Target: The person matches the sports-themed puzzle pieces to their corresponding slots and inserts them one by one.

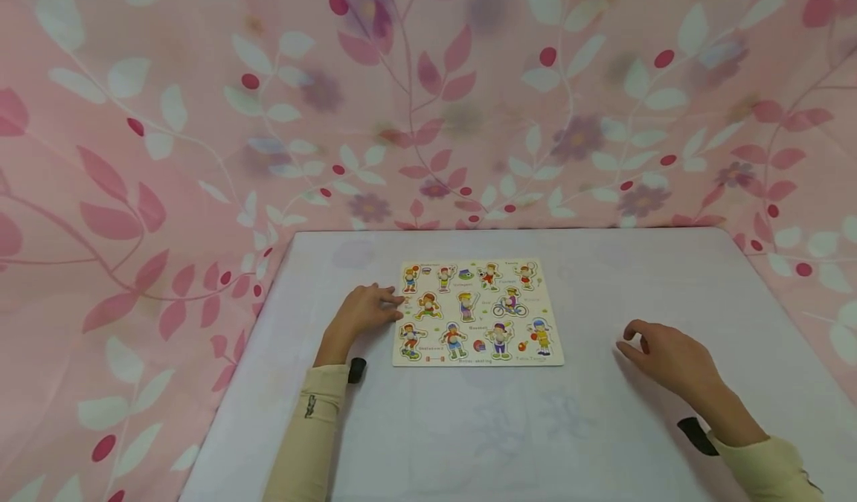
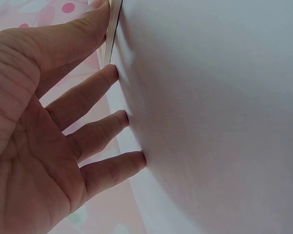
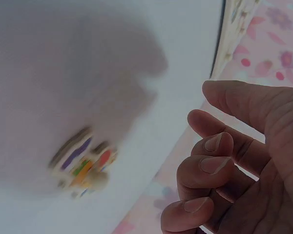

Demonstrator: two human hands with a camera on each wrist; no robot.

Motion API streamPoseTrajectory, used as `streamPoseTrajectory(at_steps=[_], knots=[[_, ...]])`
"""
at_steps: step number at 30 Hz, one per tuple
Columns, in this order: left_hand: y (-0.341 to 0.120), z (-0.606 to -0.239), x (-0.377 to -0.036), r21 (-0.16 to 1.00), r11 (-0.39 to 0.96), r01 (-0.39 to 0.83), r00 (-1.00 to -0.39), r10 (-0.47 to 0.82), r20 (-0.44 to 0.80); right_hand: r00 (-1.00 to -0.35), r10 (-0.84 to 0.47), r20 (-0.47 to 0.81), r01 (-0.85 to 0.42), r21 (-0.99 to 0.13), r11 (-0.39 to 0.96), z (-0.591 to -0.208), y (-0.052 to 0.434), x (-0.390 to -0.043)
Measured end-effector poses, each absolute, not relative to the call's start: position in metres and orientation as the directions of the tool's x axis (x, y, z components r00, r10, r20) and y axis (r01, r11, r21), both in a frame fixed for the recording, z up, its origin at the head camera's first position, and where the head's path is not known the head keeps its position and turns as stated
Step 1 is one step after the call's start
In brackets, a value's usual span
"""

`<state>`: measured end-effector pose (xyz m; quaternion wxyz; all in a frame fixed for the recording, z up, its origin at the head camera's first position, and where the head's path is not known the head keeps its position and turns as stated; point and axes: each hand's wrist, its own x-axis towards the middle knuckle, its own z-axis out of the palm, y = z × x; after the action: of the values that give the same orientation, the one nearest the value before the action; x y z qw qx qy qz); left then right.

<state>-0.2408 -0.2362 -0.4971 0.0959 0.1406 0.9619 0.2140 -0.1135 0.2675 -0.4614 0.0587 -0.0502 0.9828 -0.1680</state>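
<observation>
A cream wooden puzzle board with several colourful sports figures lies flat on the white-covered table. Against its left edge is my left hand, palm down, touching the board. In the left wrist view the thumb rests at the board's edge, and other fingertips touch the cloth. To the right of the board, my right hand hovers with loosely bent fingers, holding nothing. A small blurred figure piece in purple, green, orange and red shows beyond those fingers in the right wrist view; the head view hides it.
White cloth covers the table around the board. A pink floral curtain hangs along the table's back and left side. Dark straps sit at both wrists, below light sleeves.
</observation>
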Motion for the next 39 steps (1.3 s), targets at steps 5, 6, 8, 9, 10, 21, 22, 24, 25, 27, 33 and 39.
streamPoseTrajectory(at_steps=[5, 6, 8, 9, 10, 21, 22, 24, 25, 27, 33, 39], knots=[[-0.235, -0.497, -0.24, 0.445, 0.865, 0.23, -0.943, 0.311, -0.119, -0.987, -0.089, -0.135, -0.037, -0.348, 0.937, -0.462, 0.29, -0.106], [-0.235, -0.496, -0.24, 0.447, 0.864, 0.232, -0.943, 0.313, -0.117, -0.986, -0.083, -0.144, -0.028, -0.348, 0.937, -0.462, 0.294, -0.105], [-0.235, -0.496, -0.24, 0.448, 0.864, 0.231, -0.943, 0.312, -0.115, -0.985, -0.07, -0.156, -0.011, -0.349, 0.937, -0.464, 0.301, -0.103], [-0.235, -0.497, -0.24, 0.449, 0.863, 0.232, -0.943, 0.313, -0.114, -0.985, -0.064, -0.162, -0.004, -0.346, 0.938, -0.465, 0.305, -0.102], [-0.235, -0.497, -0.24, 0.449, 0.862, 0.233, -0.943, 0.314, -0.113, -0.984, -0.057, -0.168, 0.004, -0.343, 0.939, -0.466, 0.308, -0.101], [-0.237, -0.498, -0.242, 0.445, 0.859, 0.251, -0.938, 0.329, -0.106, -0.975, 0.01, -0.22, 0.083, -0.325, 0.942, -0.472, 0.332, -0.094], [-0.237, -0.499, -0.242, 0.441, 0.861, 0.254, -0.938, 0.331, -0.106, -0.973, 0.014, -0.229, 0.09, -0.325, 0.941, -0.472, 0.333, -0.093], [-0.237, -0.499, -0.242, 0.439, 0.861, 0.257, -0.936, 0.334, -0.107, -0.969, 0.022, -0.246, 0.103, -0.321, 0.942, -0.473, 0.335, -0.093], [-0.237, -0.499, -0.242, 0.44, 0.86, 0.257, -0.936, 0.335, -0.108, -0.966, 0.026, -0.255, 0.109, -0.318, 0.942, -0.473, 0.336, -0.093], [-0.237, -0.499, -0.242, 0.442, 0.859, 0.258, -0.936, 0.336, -0.107, -0.962, 0.033, -0.27, 0.121, -0.315, 0.941, -0.473, 0.337, -0.093], [-0.237, -0.499, -0.242, 0.443, 0.858, 0.261, -0.936, 0.337, -0.1, -0.962, 0.03, -0.27, 0.118, -0.315, 0.942, -0.475, 0.337, -0.094], [-0.236, -0.497, -0.242, 0.443, 0.858, 0.261, -0.936, 0.338, -0.103, -0.962, 0.024, -0.273, 0.113, -0.315, 0.942, -0.477, 0.336, -0.096]])
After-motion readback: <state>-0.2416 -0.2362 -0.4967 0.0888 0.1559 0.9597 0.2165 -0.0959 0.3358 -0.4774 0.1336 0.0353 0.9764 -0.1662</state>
